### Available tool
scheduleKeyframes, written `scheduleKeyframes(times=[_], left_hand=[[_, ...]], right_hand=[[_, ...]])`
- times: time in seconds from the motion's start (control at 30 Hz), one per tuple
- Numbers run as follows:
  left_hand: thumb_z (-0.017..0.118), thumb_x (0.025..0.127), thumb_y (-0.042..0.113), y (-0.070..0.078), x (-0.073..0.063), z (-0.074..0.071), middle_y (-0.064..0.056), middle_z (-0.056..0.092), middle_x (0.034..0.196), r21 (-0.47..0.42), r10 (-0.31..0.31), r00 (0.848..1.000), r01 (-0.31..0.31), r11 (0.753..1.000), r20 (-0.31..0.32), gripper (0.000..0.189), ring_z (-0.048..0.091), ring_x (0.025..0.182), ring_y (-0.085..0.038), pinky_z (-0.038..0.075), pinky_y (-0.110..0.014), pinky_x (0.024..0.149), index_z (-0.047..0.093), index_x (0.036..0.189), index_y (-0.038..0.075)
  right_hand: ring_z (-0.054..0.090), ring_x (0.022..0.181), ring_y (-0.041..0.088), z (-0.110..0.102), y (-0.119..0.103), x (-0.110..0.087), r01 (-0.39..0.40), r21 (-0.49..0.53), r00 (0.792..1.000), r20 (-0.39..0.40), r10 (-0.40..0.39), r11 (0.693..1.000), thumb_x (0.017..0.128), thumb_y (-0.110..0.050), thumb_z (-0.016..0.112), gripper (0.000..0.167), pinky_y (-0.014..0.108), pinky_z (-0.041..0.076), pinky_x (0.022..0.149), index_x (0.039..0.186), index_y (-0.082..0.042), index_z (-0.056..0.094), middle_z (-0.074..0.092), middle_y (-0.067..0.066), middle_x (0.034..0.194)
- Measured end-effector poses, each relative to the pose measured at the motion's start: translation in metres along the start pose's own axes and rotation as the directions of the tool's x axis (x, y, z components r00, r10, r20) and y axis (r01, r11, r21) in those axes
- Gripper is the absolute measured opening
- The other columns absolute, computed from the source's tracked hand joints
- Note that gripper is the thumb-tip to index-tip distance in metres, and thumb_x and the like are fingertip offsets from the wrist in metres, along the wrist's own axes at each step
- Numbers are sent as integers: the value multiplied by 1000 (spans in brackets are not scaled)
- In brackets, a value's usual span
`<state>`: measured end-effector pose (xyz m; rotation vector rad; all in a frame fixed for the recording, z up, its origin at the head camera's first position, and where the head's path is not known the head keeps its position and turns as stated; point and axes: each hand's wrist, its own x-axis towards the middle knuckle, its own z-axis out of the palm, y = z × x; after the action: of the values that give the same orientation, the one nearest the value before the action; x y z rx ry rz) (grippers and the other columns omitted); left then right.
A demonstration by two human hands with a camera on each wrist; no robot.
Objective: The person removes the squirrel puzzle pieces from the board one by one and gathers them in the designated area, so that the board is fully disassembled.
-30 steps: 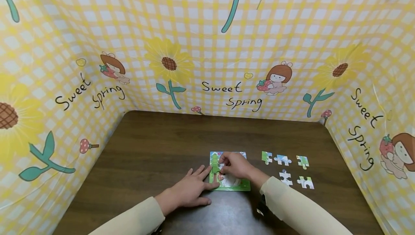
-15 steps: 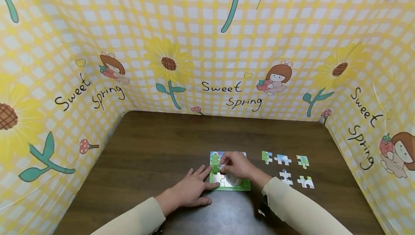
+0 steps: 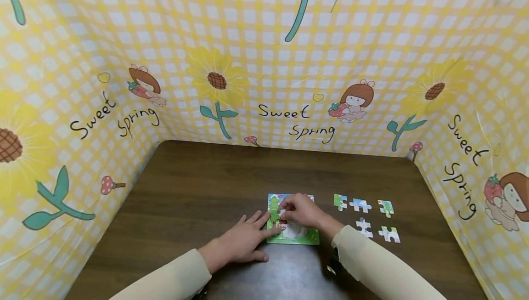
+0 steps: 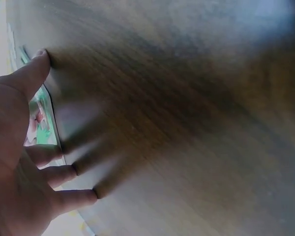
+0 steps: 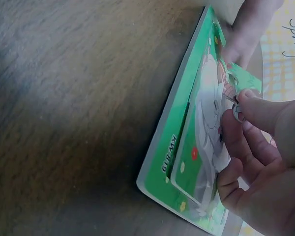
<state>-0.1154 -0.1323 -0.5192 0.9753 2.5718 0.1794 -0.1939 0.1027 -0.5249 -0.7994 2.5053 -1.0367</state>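
Note:
A puzzle board (image 3: 312,236) with a green border, marked KW-819 in the right wrist view, lies on the brown table. Over its left half my right hand (image 3: 303,210) pinches a puzzle piece (image 5: 247,80) between thumb and fingers. That piece, partly green, is tilted up from the board; its far part is hidden by the fingers. My left hand (image 3: 244,240) is spread flat at the board's left side, one finger reaching onto the lower left of the picture. In the left wrist view, other fingertips (image 4: 86,196) touch the table by the board's edge.
Several loose puzzle pieces lie right of the board, among them a green one (image 3: 340,201), a blue one (image 3: 361,205) and a white one (image 3: 364,228). A checked yellow cloth (image 3: 264,61) walls the table's back and sides.
My left finger has slid slightly up and right over the board's lower left. The right hand stays almost in place, still pinching the piece.

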Motion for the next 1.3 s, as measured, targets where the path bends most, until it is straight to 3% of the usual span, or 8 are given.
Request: scheduleKeyframes(times=[0.53,0.93,1.07,1.3], left_hand=[[56,99,61,7,-2,-5,-15,16,171,80,17,1000,-19,997,21,67,26,153,-45,41,-68,107,31,159,47],[60,97,60,7,-1,-5,-15,17,171,73,2,999,-4,997,32,68,26,153,-45,42,-69,106,32,158,47],[61,97,60,8,-1,-7,-15,17,171,63,0,999,-3,998,35,68,26,153,-46,42,-69,105,34,158,47],[61,97,59,10,2,-8,-16,15,172,64,-7,999,4,998,53,69,25,153,-47,41,-69,106,33,159,46]], right_hand=[[64,76,5,-3,5,-1,18,28,1000,4,-18,999,93,-10,76,6,26,53,69,99,-11,78,73,-5,86],[64,77,3,0,13,-3,126,71,992,-2,-126,989,95,-14,75,3,24,53,70,96,-11,76,73,-5,85],[64,74,7,-2,15,-4,88,129,996,7,-90,988,96,-13,73,6,25,53,68,98,-12,78,75,-3,85],[66,72,16,-23,5,-1,-52,198,996,-59,65,979,99,-15,69,14,31,54,63,103,-7,80,75,1,86]])
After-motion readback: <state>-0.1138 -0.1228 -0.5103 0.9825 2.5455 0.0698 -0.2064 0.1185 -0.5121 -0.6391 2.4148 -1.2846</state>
